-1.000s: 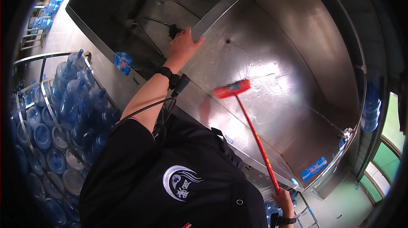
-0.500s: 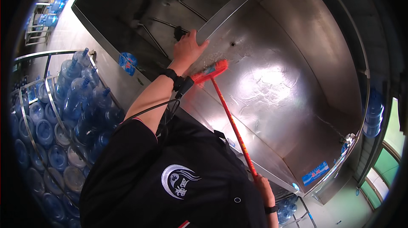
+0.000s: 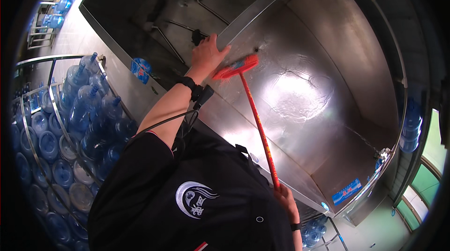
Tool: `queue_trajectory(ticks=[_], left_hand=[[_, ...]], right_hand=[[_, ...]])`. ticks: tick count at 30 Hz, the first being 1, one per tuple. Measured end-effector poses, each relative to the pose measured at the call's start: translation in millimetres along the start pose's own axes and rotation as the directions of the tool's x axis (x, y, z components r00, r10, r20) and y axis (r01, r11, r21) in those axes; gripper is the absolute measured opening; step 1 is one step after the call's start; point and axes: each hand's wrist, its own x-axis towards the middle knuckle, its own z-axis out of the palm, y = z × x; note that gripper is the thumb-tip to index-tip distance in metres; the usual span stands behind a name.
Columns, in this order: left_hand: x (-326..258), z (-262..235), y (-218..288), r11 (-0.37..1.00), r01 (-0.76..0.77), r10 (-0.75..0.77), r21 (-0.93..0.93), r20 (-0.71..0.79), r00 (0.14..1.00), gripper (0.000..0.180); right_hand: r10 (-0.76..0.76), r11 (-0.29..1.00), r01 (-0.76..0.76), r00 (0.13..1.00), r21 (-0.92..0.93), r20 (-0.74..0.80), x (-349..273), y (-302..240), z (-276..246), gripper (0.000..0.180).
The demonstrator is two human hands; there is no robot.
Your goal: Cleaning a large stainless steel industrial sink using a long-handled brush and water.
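My left hand (image 3: 207, 58) is closed over the top edge of a steel divider wall (image 3: 262, 7), with the thumb on the right side. In my right hand (image 3: 287, 200), at the lower right, is the end of a red broom handle (image 3: 259, 127). From there the handle slants up into the right steel basin (image 3: 290, 148). Its red-bristled brush head (image 3: 239, 68) lies against the basin's wet bottom, just right of my left hand. Shallow water ripples around a bright reflection on that bottom. A small dark drain hole (image 3: 256, 50) shows beyond the brush head.
Several blue water jugs (image 3: 63, 171) are stacked behind metal rails at left. The darker left basin (image 3: 136, 12) holds metal rods (image 3: 168, 45). A tap (image 3: 383, 153) at the right rim lets out a thin stream. A black cable (image 3: 164, 121) runs along my left forearm.
The brush head has slid up and slightly right along the basin bottom, towards the drain hole. My right hand has moved a little up and left with the handle. My left hand stays put.
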Motion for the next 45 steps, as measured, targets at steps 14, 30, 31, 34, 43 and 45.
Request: queue_trajectory(ticks=[14,30,31,34,43,45], left_hand=[[0.5,3.6,-3.4,0.999,-0.008,0.009,-0.037,0.027,1.000,0.061],[1.7,2.9,-1.0,1.000,-0.010,0.010,-0.011,0.020,1.000,0.059],[1.7,2.0,-1.3,1.000,-0.015,0.015,-0.019,0.014,1.000,0.061],[-0.6,-0.5,-1.2,1.000,0.006,-0.006,-0.023,0.021,1.000,0.061],[1.8,-2.7,6.2,0.998,0.058,-0.062,0.031,0.114,0.992,0.066],[1.1,-4.5,6.9,0.998,0.056,-0.060,0.039,0.114,0.992,0.064]], right_hand=[[0.029,0.998,-0.021,0.988,0.054,-0.152,0.7,-17.9,4.0,0.016],[0.185,0.933,-0.233,0.964,-0.275,-0.190,-48.3,-0.2,-38.8,0.019],[0.179,0.918,-0.235,0.965,-0.320,-0.194,-41.7,-0.9,-36.2,0.019],[0.158,0.940,-0.200,0.973,-0.276,-0.167,-21.3,-2.4,-26.3,0.020],[0.020,0.995,-0.041,0.976,-0.094,-0.215,24.3,-16.5,9.4,0.018],[0.041,0.999,-0.042,0.979,-0.001,-0.201,16.7,-27.6,9.7,0.018]])
